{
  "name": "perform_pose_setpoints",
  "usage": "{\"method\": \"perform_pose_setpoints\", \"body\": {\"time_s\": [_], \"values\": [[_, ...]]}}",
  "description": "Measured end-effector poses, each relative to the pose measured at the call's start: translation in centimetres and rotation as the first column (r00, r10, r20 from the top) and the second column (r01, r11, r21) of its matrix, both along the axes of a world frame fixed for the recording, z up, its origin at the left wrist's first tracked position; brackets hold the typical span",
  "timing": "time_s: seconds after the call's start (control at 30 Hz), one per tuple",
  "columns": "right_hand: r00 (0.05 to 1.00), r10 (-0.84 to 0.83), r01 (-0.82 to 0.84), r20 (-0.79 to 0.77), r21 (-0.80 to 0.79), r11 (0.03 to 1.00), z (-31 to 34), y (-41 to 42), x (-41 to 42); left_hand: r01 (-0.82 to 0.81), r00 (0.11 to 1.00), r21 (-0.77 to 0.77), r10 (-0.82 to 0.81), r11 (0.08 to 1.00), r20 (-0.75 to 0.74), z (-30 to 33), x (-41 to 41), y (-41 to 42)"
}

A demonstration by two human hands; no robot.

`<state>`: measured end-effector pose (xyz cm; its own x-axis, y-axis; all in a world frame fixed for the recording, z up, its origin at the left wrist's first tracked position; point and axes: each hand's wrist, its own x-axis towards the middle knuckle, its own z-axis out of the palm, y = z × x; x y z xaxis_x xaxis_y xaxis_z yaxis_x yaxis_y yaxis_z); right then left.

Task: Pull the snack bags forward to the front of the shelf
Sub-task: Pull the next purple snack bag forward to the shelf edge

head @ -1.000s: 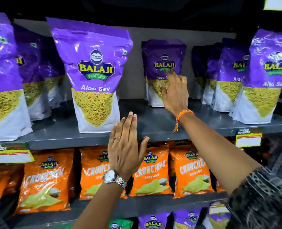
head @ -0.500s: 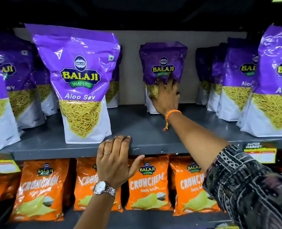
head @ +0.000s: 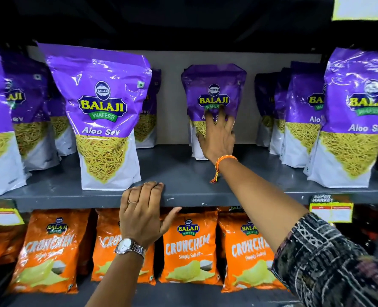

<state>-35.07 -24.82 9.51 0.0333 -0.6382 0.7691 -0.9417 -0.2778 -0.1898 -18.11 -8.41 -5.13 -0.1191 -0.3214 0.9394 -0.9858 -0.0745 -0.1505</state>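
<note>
Item: purple Aloo Sev snack bags, stocked upright on the grey metal shelf.
Already fronted: one purple bag stands at the front lip, left of centre; another bag stands near the lip at the right; a third is cut off by the left edge of view, also forward.
Still set back: the centre bag stands deep on the shelf, close to the back panel, with bare shelf between it and the lip. Further bags are ranked behind the front ones at left and right; their count cannot be told.
Progress, as judged: partly done; the centre column is in hand, and the rear ranks may remain to be drawn up.
Right hand: laid on the centre bag's face, fingers spread over the printed band; whether the bag is gripped at its edge or only pressed cannot be told. An orange thread band is worn at the wrist.
Left hand: hooked over the shelf's front edge, fingers together on top, thumb out beneath; nothing is held. A ring and a watch are worn.
Appearance of item: glossy purple film above, white base, yellow strands printed in a pointed panel; the centre bag's top is creased.
Below: orange crisp packets, not part of the shelf being fronted.
</note>
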Motion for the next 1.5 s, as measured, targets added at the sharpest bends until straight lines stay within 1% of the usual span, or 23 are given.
{"method": "perform_pose_setpoints", "body": {"time_s": [0.23, 0.37, 0.5, 0.77, 1.03, 1.5], "values": [[0.998, 0.051, -0.05, 0.021, -0.045, 0.998, -0.1, 3.2, -1.7, -0.006, 1.0, 0.06, 0.006, 0.998, -0.01, 0.4, -0.3, 0.6], [0.994, 0.111, -0.11, 0.013, -0.059, 0.992, -0.1, 5.6, -2.6, -0.01, 0.999, 0.1, 0.013, 0.995, -0.033, 0.6, -0.5, 1.0], [0.996, 0.088, -0.089, -0.008, -0.079, 0.993, -0.3, 8.1, -3.3, -0.007, 0.998, 0.15, 0.016, 0.989, -0.054, 0.8, -0.6, 1.4], [1.0, 0.031, -0.03, 0.006, -0.126, 0.992, -0.8, 11.8, -4.8, -0.015, 0.997, 0.205, 0.031, 0.979, -0.074, 1.0, -0.9, 2.0], [1.0, 0.008, -0.01, -0.009, -0.173, 0.985, -1.1, 13.6, -5.9, -0.004, 0.994, 0.244, 0.031, 0.97, -0.108, 1.1, -1.1, 2.3], [1.0, -0.005, 0.002, -0.019, -0.153, 0.988, -1.1, 14.6, -6.3, 0.005, 0.993, 0.228, 0.023, 0.974, -0.118, 1.0, -1.2, 2.4]]}}
